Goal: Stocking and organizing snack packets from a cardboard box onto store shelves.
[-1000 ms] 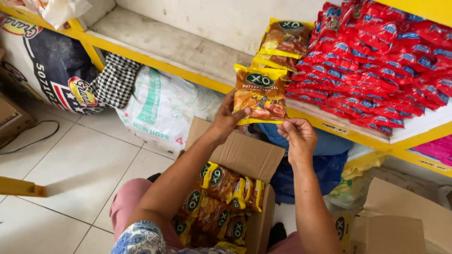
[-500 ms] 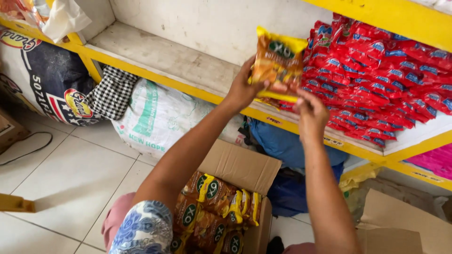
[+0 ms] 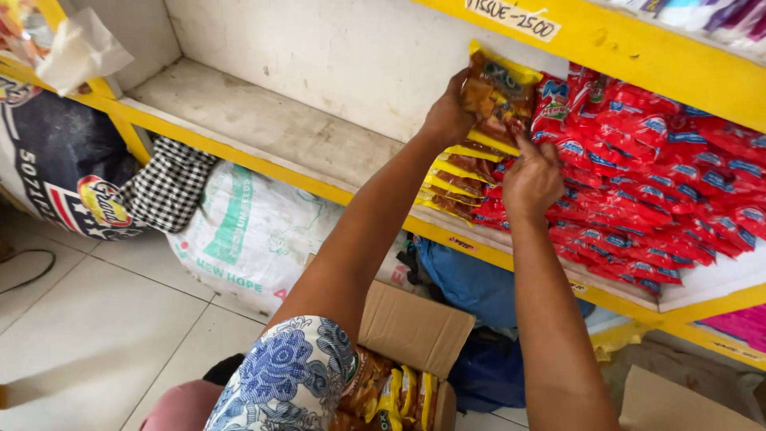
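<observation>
Brown-and-yellow candy bag (image 3: 496, 97) sits above the shelf stack (image 3: 459, 179), beside red packets (image 3: 662, 183). Left hand (image 3: 448, 120) pinches its left edge; right hand (image 3: 531, 179) fingertips close on its bottom edge. Probably light, soft, crinkly film; edges give the best hold.

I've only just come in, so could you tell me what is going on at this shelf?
A person holds a brown-and-yellow snack packet in both hands, the left hand on its left edge and the right hand below it, above a small stack of like packets on the yellow-edged shelf. Red packets are piled beside them. An open cardboard box holds more.
</observation>
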